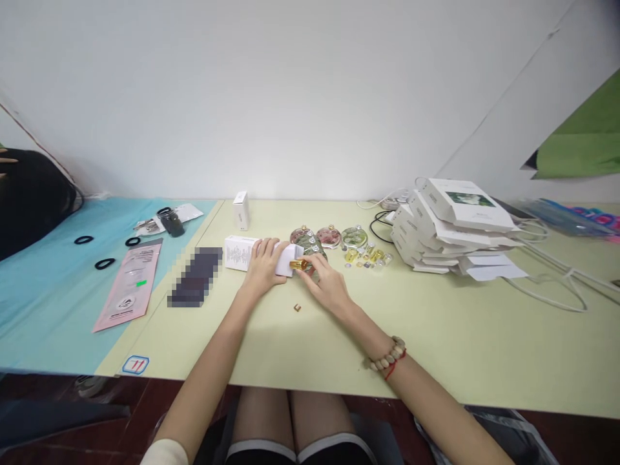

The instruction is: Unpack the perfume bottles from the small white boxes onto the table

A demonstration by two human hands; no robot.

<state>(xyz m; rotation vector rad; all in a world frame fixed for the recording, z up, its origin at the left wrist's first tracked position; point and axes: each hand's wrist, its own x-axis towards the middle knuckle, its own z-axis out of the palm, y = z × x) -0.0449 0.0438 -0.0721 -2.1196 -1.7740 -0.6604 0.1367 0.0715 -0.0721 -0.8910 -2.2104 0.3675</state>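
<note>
A white carton with fine print [236, 253] lies on its side on the table, and my left hand [263, 266] is closed over it. At the carton's open right end, my right hand [325, 284] pinches a small shiny gold cylinder [296, 264]. How far that piece reaches into the carton is hidden. Just behind my right fingers sit round patterned flasks, a green one [355, 236] and a pink one [329, 237] among them. Nearer to me, a tiny gold-brown piece [297, 308] lies on the table.
Small yellow and clear pieces [371, 254] are scattered right of my hands. White boxes [450, 219] form a leaning stack with cables [571, 278] beside it. A small white box [241, 211] stands upright behind. Leftward lie a pink packet [128, 284], a dark jar [172, 223] and black rings [104, 264].
</note>
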